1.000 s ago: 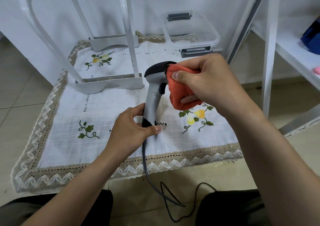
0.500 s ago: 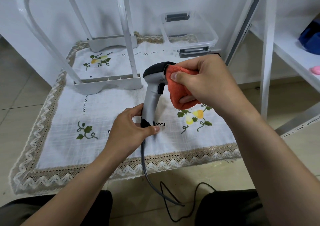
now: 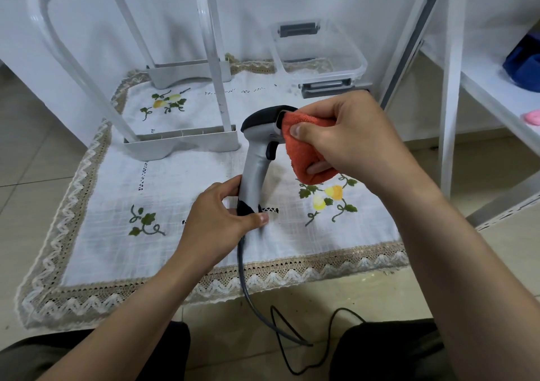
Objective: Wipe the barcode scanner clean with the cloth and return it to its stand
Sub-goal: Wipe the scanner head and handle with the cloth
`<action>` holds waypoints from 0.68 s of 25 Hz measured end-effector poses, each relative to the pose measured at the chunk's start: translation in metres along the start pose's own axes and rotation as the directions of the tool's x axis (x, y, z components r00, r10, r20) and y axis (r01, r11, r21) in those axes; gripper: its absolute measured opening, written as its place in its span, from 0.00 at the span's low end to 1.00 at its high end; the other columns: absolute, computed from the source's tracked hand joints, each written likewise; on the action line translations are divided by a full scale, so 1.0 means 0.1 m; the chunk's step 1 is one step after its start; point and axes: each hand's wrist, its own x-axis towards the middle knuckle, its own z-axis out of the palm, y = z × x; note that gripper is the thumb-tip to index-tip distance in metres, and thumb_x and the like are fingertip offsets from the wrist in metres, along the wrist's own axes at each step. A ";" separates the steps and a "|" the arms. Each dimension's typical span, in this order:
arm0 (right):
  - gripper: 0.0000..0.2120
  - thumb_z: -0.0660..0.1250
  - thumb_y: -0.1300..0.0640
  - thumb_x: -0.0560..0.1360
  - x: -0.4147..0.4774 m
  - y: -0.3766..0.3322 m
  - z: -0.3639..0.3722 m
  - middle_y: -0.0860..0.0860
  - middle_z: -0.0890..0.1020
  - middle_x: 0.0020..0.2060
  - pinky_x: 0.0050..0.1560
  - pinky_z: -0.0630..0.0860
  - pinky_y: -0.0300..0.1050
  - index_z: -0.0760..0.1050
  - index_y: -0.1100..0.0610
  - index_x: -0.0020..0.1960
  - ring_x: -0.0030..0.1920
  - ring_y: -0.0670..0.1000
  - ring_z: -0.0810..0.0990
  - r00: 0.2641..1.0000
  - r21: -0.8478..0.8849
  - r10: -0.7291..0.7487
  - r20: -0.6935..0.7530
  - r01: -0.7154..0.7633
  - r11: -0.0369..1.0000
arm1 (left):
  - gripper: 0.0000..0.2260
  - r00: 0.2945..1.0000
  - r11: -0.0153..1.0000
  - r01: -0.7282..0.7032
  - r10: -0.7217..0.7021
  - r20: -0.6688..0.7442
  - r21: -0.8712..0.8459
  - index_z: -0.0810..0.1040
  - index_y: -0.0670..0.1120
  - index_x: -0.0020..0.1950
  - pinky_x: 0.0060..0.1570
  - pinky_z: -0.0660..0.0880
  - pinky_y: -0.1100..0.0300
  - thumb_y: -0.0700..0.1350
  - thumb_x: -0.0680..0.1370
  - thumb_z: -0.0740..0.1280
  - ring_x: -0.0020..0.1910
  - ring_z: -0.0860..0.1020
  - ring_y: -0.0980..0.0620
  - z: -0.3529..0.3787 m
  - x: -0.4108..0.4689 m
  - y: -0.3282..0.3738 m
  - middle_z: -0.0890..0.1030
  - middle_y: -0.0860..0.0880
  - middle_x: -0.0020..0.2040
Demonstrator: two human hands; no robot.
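Upright above an embroidered mat (image 3: 181, 193), the scanner (image 3: 257, 161) is mid-wipe. The left hand (image 3: 216, 220) grips the foot of its grey handle, where the cable (image 3: 240, 263) leaves it. The right hand (image 3: 347, 138), clenched round a folded orange cloth (image 3: 304, 152), presses it against the side of the dark head, just above the trigger. The cable runs off the mat's lace edge and loops on the tiled floor (image 3: 365, 293) between the person's knees. Behind the scanner stand the white feet of a frame (image 3: 181, 144), with a clear box (image 3: 344, 47) further back by the wall and a white shelf (image 3: 491, 88) at right. Cleaning appears under way at the head; whether the handle has been wiped cannot be told. No stand can be identified with certainty, so the return is left to do.
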 end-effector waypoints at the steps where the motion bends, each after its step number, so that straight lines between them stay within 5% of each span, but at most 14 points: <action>1: 0.12 0.74 0.60 0.79 0.00 0.00 0.00 0.47 0.88 0.38 0.37 0.88 0.59 0.86 0.43 0.42 0.31 0.57 0.88 1.000 0.001 0.000 -0.008 0.000 1.000 | 0.30 1.000 1.000 -0.002 0.002 0.001 0.002 0.74 0.67 0.60 0.54 0.82 0.47 0.44 0.67 0.83 0.47 0.87 0.53 0.00 0.00 0.00 0.81 0.56 0.61; 7: 0.12 0.74 0.59 0.79 0.01 0.01 -0.03 0.47 0.87 0.38 0.37 0.88 0.58 0.86 0.43 0.44 0.31 0.57 0.88 1.000 -0.017 0.014 -0.018 -0.014 1.000 | 0.30 1.000 1.000 0.007 -0.007 -0.005 0.009 0.72 0.73 0.52 0.53 0.82 0.47 0.44 0.67 0.83 0.47 0.87 0.53 0.00 0.00 0.03 0.81 0.57 0.60; 17: 0.11 0.73 0.59 0.80 0.00 0.00 -0.04 0.48 0.87 0.41 0.36 0.88 0.55 0.86 0.43 0.45 0.28 0.55 0.87 1.000 -0.070 0.020 -0.013 -0.021 0.997 | 0.33 1.000 1.000 0.023 -0.023 0.010 -0.017 0.75 0.58 0.70 0.53 0.83 0.48 0.43 0.68 0.82 0.46 0.87 0.53 0.02 0.00 0.00 0.81 0.56 0.61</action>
